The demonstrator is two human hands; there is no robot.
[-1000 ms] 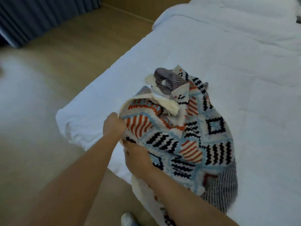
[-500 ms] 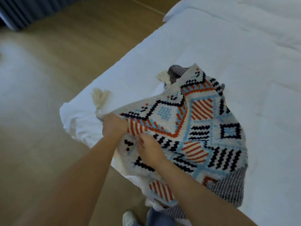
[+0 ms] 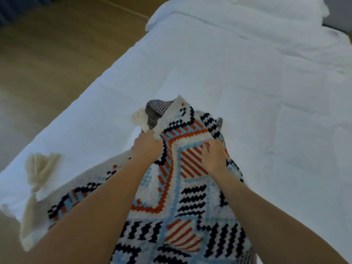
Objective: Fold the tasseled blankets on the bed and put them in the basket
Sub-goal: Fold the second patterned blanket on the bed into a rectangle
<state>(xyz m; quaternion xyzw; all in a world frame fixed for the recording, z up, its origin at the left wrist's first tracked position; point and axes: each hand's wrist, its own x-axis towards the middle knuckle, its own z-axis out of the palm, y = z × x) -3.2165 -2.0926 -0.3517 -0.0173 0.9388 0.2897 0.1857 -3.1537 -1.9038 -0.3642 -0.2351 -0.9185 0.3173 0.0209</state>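
Note:
A knitted blanket (image 3: 190, 202) with orange, black and light-blue geometric patterns and cream tassels (image 3: 41, 168) lies bunched on the white bed (image 3: 247, 92) near its foot edge. My left hand (image 3: 146, 147) grips the blanket's cream edge at its far part, fingers curled into the fabric. Just to the right, my right hand (image 3: 214, 156) pinches the patterned fabric. A grey striped underside (image 3: 158, 109) shows beyond my hands, with another tassel (image 3: 140, 117) beside it. No basket is in view.
The bed's white duvet stretches away to the right and far side, with a pillow (image 3: 247, 10) at the top. Wooden floor (image 3: 47, 63) runs along the bed's left side. Dark curtains (image 3: 7, 10) hang at the top left corner.
Both hands have moved forward along the blanket to its far part and taken a new hold. The blanket is spread wider, and a tassel now lies out at the left.

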